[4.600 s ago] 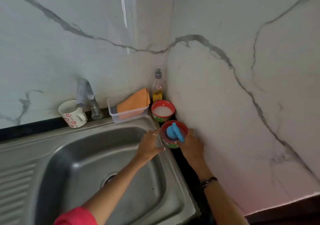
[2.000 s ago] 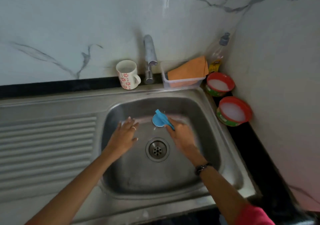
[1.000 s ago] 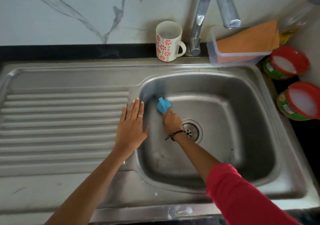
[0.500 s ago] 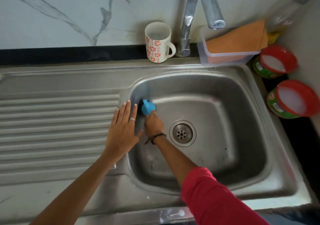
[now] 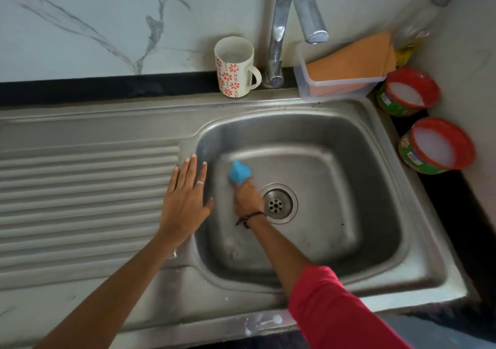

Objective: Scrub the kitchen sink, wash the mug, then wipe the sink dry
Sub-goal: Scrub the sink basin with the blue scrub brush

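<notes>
My right hand (image 5: 248, 197) grips a blue scrubber (image 5: 239, 171) and presses it on the floor of the steel sink (image 5: 357, 187), just left of the drain (image 5: 279, 203). The scrubber and hand are motion-blurred. My left hand (image 5: 185, 197) lies flat with straight fingers on the sink's left rim beside the ribbed drainboard (image 5: 86, 201). A white mug with red flowers (image 5: 234, 66) stands upright on the back ledge, left of the tap (image 5: 290, 21). An orange cloth (image 5: 351, 60) lies in a clear plastic tub (image 5: 332, 88) right of the tap.
Two red-rimmed tubs of white paste, one nearer (image 5: 436, 146) and one behind it (image 5: 409, 91), stand on the black counter right of the sink. A bottle (image 5: 418, 26) stands in the back corner. Marble walls close the back and right.
My right hand has slid the blue scrubber rightward along the basin floor, from the left wall toward the drain. My left hand stays flat on the rim.
</notes>
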Available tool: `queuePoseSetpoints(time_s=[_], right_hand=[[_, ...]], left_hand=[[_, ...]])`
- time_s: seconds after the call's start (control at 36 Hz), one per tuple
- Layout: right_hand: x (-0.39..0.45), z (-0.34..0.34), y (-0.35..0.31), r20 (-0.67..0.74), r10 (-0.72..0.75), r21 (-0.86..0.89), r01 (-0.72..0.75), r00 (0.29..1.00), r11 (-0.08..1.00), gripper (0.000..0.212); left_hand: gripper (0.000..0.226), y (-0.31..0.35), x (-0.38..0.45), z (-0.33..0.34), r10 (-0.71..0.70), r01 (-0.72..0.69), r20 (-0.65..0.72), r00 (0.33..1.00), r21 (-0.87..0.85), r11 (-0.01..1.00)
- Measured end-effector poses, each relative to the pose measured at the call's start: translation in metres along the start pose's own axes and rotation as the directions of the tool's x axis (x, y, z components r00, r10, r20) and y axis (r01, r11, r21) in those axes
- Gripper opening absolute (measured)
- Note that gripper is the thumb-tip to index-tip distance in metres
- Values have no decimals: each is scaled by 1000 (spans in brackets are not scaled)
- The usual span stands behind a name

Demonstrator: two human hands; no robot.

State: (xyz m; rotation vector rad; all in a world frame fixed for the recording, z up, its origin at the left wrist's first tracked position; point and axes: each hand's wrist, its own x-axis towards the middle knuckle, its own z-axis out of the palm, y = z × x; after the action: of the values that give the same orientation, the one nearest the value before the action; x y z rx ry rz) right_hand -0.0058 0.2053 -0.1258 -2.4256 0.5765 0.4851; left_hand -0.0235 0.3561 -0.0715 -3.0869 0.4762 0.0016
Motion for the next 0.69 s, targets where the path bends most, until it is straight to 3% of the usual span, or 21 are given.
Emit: queuePoseSetpoints(time_s=[0.08,0.14,0.19,0.28,0.33,0.44,0.56,0.69], right_hand=[[-11,11,-6,82,-127,-108,136,988,985,40],[2,-13,22,60,-73,-184,83,995,979,42],[11,-43,60,-25,31,-194,-35,999,980,43],[21,-85,109,-222,262,-35,-276,939,961,42],[28,-91,118,-203,309,-18,-319,929,948,41],[13,-51,67,-46,118,-145,-123,992,982,40],[-18,9,0,92,-84,-214,102,992,971,41],[-19,7,9,94,-111,-196,128,989,972,42]], left_hand=[[83,-1,0,0,3,-3,-1,1000,2,1000],[82,-1,0,-1,6,-6,2,1000,-9,1000],[81,1,0,-4,0,0,19,1000,-21,1000],[83,2,0,-8,-9,11,46,999,-48,999],[88,3,1,-9,-17,21,72,997,-55,998],[93,3,0,-8,-23,26,67,997,-39,999],[92,1,-1,-6,3,-3,10,1000,-14,1000],[90,1,-2,-6,9,-9,-2,1000,-24,1000]])
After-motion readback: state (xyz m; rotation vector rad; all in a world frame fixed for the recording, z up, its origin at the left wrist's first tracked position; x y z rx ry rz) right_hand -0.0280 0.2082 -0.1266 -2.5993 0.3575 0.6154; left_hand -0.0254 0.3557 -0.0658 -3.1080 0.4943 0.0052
